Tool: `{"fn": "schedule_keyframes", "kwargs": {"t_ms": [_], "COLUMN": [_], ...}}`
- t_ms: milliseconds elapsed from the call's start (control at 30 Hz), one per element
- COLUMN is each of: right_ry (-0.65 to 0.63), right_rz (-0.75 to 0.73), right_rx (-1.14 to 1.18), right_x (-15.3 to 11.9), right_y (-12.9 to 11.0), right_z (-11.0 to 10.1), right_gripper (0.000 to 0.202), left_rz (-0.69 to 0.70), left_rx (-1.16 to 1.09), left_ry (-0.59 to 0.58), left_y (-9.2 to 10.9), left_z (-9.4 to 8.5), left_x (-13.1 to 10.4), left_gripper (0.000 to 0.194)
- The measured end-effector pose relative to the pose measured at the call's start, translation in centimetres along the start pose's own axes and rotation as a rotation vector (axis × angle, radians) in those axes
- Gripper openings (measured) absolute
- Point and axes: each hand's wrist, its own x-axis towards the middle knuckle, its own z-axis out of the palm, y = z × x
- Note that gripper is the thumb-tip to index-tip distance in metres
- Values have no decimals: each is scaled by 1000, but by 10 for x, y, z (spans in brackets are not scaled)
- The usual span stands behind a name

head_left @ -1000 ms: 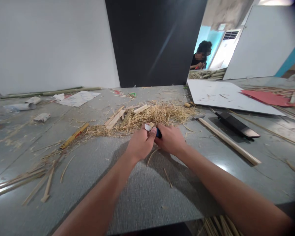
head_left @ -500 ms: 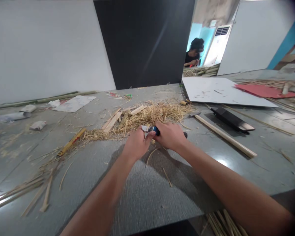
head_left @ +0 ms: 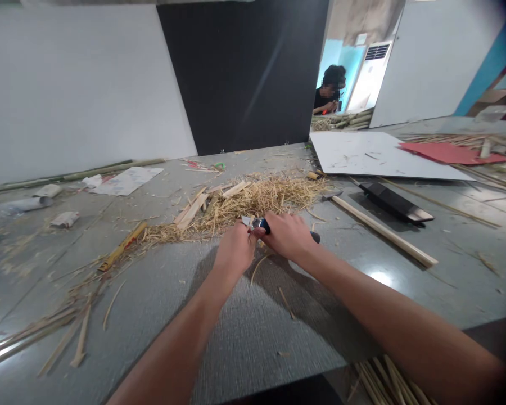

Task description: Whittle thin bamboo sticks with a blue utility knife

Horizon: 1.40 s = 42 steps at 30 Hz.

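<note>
My right hand (head_left: 287,235) is wrapped round a utility knife (head_left: 260,224) with a blue and black handle. The handle's dark end shows past the hand on the right, and the short silvery blade points left. Close against the blade, my left hand (head_left: 235,245) is closed with its thumb by the knife's front; what its fingers pinch is hidden. Just beyond both hands spreads a heap of straw-coloured shavings (head_left: 274,194), with flat pieces of split bamboo (head_left: 193,211) on its left side.
Right of the hands lie a long-handled tool (head_left: 383,232) and a black rectangular object (head_left: 392,199). A white board (head_left: 362,160) and red sheet (head_left: 451,151) lie behind. Leftward are a yellow stick (head_left: 124,244), bamboo strips (head_left: 29,329) and paper (head_left: 129,180). A person (head_left: 331,93) sits far back.
The hands stay together, with the knife and left hand shifted very slightly. The whole view has moved a little; the shavings look the same.
</note>
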Motion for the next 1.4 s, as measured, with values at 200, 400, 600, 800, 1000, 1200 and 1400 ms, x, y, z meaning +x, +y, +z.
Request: {"fn": "schedule_keyframes", "kwargs": {"t_ms": [200, 400, 600, 800, 1000, 1200, 1400], "right_ry": [-19, -20, -43, -16, -113, -41, 53], "right_rz": [68, 62, -94, -285, -399, -342, -171], "right_rx": [18, 27, 163, 248, 297, 198, 66], "right_x": [0, 6, 11, 8, 3, 1, 1], "right_y": [-3, -3, 2, 12, 24, 23, 21], "right_z": [-6, -10, -14, -18, -15, -8, -2], "right_gripper": [33, 34, 27, 18, 15, 16, 28], "left_rz": [10, 37, 252, 314, 319, 239, 138], "left_rx": [-39, -68, -110, -170, -143, -242, -432], "left_ry": [19, 15, -59, -62, -80, -51, -6], "left_y": [1, -4, -28, -30, -23, -17, -4], "left_z": [-5, -7, -10, -8, -7, -5, 1], "left_x": [5, 10, 19, 12, 3, -5, -11], "left_gripper": [40, 39, 43, 34, 39, 45, 33]}}
